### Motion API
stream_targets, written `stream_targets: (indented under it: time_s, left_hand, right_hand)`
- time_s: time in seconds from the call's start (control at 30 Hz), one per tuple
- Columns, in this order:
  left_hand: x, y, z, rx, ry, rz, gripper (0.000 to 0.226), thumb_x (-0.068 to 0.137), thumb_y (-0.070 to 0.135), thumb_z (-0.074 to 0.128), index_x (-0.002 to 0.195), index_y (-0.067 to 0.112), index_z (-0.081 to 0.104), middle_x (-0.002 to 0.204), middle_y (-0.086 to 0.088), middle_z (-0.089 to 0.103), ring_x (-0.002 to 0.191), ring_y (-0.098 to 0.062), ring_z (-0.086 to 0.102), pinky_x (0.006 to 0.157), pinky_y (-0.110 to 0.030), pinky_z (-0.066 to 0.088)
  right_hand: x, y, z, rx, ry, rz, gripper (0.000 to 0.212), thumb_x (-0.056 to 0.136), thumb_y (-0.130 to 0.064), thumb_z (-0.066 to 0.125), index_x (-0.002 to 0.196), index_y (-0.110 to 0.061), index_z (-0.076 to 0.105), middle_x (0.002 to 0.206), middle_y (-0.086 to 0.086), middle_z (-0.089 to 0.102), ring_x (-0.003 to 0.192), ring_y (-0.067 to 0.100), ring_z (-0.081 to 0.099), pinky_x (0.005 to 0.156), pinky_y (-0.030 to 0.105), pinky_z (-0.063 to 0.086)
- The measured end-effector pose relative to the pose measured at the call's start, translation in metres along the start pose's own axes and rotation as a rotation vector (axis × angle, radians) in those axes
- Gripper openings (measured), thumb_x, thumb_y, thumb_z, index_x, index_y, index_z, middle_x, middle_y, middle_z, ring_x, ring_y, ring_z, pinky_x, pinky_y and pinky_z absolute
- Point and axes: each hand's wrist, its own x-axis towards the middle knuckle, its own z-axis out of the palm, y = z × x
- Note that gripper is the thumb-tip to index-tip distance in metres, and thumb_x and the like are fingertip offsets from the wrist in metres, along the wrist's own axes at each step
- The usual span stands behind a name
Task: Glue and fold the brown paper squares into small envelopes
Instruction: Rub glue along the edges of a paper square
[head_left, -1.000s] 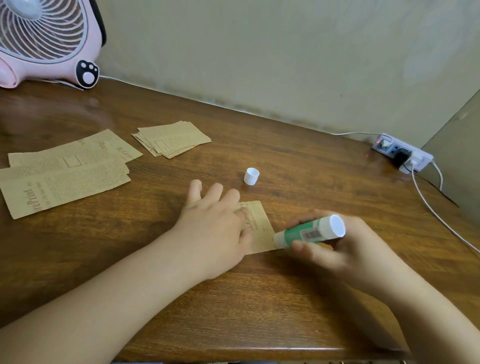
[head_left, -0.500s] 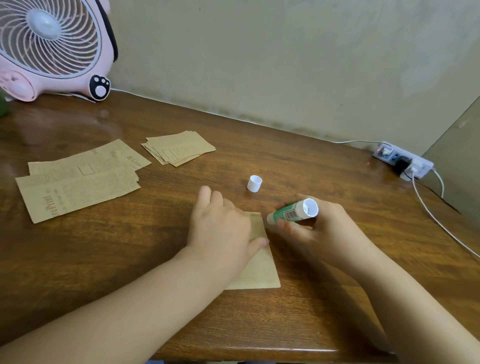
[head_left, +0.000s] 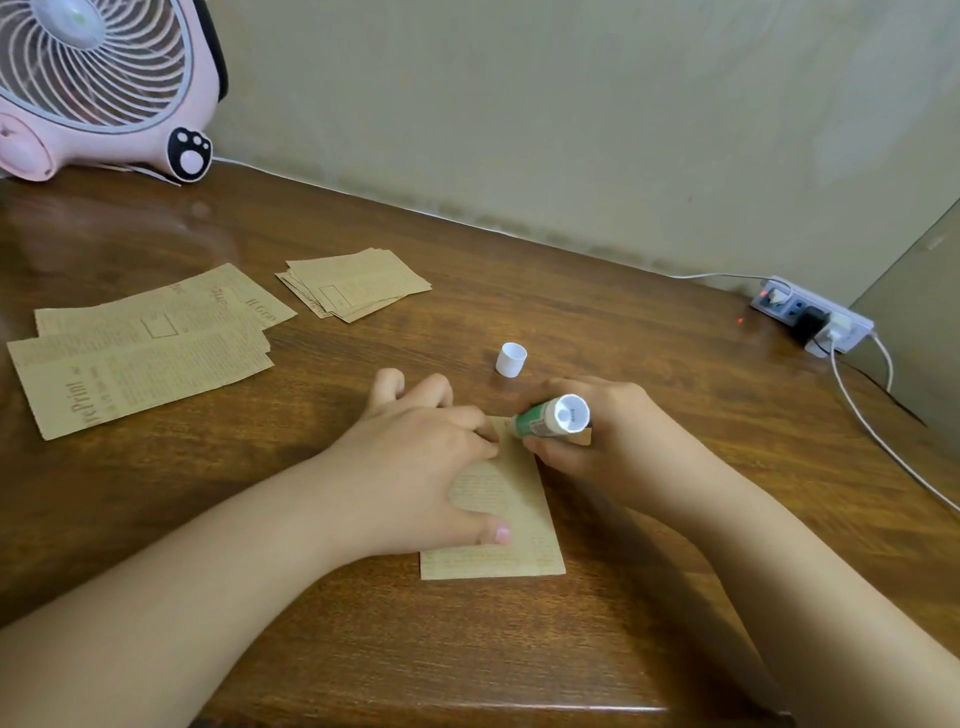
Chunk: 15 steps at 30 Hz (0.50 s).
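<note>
Head view, findings as follows. Much of the brown paper sheet (head_left: 511, 512) on the wooden table (head_left: 597, 322) is hidden: the left hand (head_left: 415, 462) covers its left portion, and the right hand (head_left: 602, 436) with the glue stick (head_left: 550, 418) covers its far edge. Only a small corner of paper shows past the right hand. Whether the glue tip actually touches the paper cannot be determined; the tip is hidden behind the left fingers. Printed text on the sheet is too faint to read.

Left hand lies flat on the sheet, fingers spread and fairly straight, thumb extended along the near side, pressing it down and gripping nothing. Right hand is curled round the green-and-white glue stick, whose white base end faces the camera and whose tip points left and down toward the sheet's far edge.

The white cap (head_left: 511, 359) stands on the table just beyond the hands, apart from them. Further left lie a stack of small brown paper pieces (head_left: 356, 283) and larger printed brown sheets (head_left: 145, 343). The pink fan (head_left: 98, 88) is cut off at the top and left frame edges. A power strip (head_left: 813, 322) sits by the wall at right; its white cable (head_left: 883, 441) runs out of frame.

Compared with half a second ago: the glue stick has turned so its base faces the camera more squarely, and the right hand has closed in on the left hand. More of the sheet's near half is exposed than one second ago.
</note>
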Motion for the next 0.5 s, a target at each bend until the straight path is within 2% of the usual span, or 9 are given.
stream_targets:
  time_s: [0.17, 0.23, 0.33, 0.5]
  left_hand:
    - [0.000, 0.000, -0.001, 0.002, -0.018, 0.001, 0.072, 0.076, 0.077, 0.044, 0.135, 0.036, 0.048, 0.132, 0.029, 0.039, 0.103, -0.006, 0.017, 0.092, -0.034, 0.009]
    - [0.001, 0.000, -0.001, -0.009, -0.025, -0.004, 0.074, 0.075, 0.076, 0.045, 0.137, 0.035, 0.047, 0.131, 0.030, 0.038, 0.101, -0.005, 0.015, 0.093, -0.034, 0.009]
    - [0.001, 0.000, -0.001, -0.016, -0.022, -0.004, 0.074, 0.075, 0.077, 0.046, 0.136, 0.035, 0.048, 0.130, 0.032, 0.038, 0.098, -0.005, 0.014, 0.092, -0.034, 0.009]
    - [0.000, 0.001, -0.001, 0.005, -0.021, 0.000, 0.073, 0.075, 0.077, 0.043, 0.136, 0.036, 0.047, 0.130, 0.029, 0.039, 0.103, -0.008, 0.018, 0.092, -0.035, 0.009]
  right_hand:
    - [-0.015, 0.000, -0.005, -0.023, -0.053, -0.049, 0.018, 0.081, -0.029, 0.066, 0.098, -0.032, 0.065, 0.093, -0.014, 0.064, 0.087, 0.003, 0.058, 0.073, 0.019, 0.045]
    - [-0.028, -0.001, -0.008, -0.002, -0.105, -0.077, 0.023, 0.079, -0.036, 0.064, 0.101, -0.035, 0.065, 0.095, -0.017, 0.064, 0.089, 0.000, 0.059, 0.074, 0.016, 0.046]
    - [-0.036, -0.003, -0.010, -0.002, -0.140, -0.076, 0.027, 0.077, -0.043, 0.060, 0.102, -0.036, 0.064, 0.096, -0.017, 0.065, 0.089, 0.001, 0.061, 0.073, 0.018, 0.047]
    - [-0.010, 0.004, -0.004, 0.019, -0.051, -0.023, 0.013, 0.082, -0.028, 0.066, 0.095, -0.031, 0.066, 0.092, -0.011, 0.066, 0.086, 0.006, 0.060, 0.075, 0.026, 0.047]
